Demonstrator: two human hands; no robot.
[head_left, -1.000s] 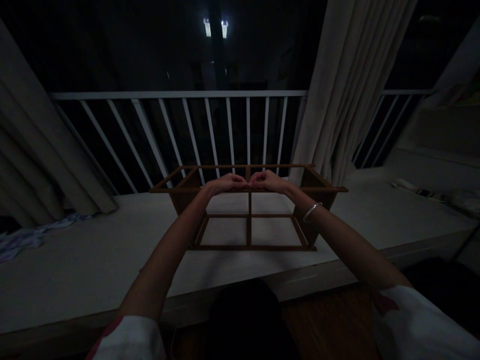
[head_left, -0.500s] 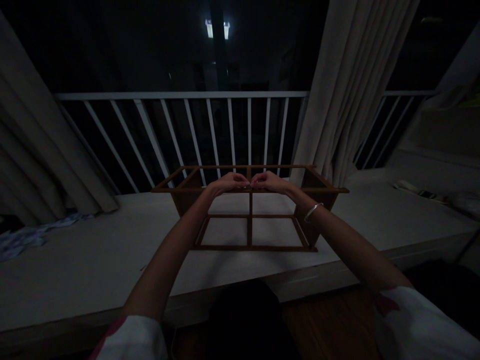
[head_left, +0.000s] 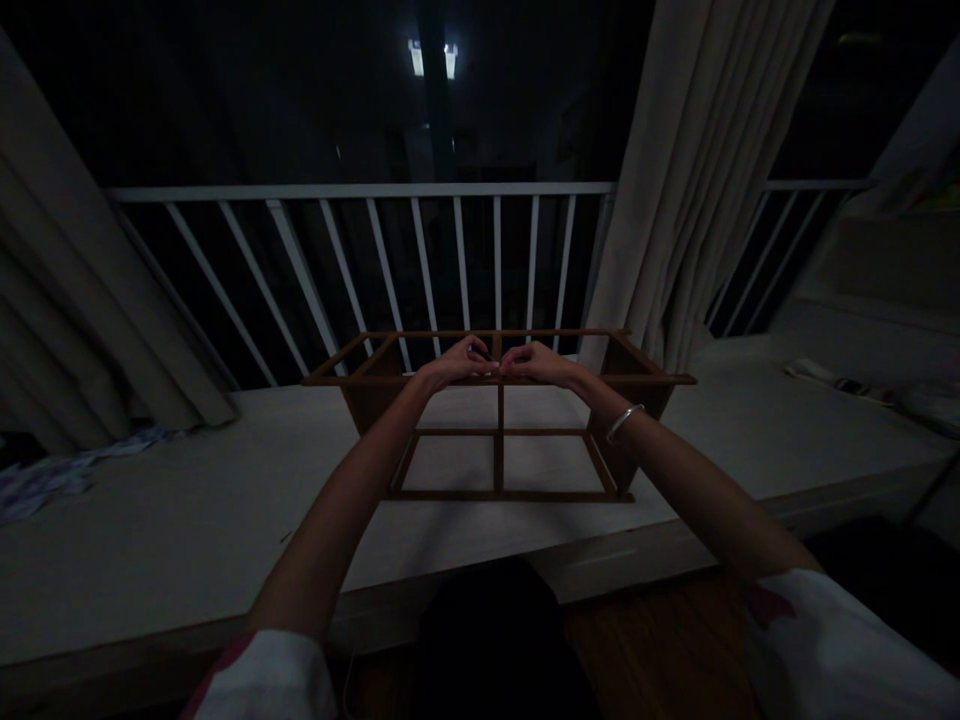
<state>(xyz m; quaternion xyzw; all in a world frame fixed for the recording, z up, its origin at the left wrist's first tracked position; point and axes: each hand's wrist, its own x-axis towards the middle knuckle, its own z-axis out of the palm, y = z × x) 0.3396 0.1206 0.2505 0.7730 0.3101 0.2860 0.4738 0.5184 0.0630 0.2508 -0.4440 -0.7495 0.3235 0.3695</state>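
A brown wooden rack frame [head_left: 566,433] with crossbars and side panels stands on the pale ledge in front of me. My left hand [head_left: 459,362] rests at the middle of its upper front rail, fingers pinched, with a small dark thing showing between thumb and fingers. Close against it, my right hand [head_left: 534,362] is also closed in a pinch over the centre post. The two sets of fingertips almost meet there. Whatever lies between the right fingertips is too small and dim to make out. A silver bangle [head_left: 625,424] circles my right wrist.
Behind the rack runs a white railing [head_left: 360,190] before a dark window. Curtains [head_left: 690,180] hang on both sides. Checked cloth [head_left: 67,475] lies on the ledge [head_left: 187,530] at left, and a strap-like item [head_left: 832,382] lies at right.
The fingers of my left hand have shifted slightly, and a small dark thing now shows in them. My right hand and the rack look nearly the same.
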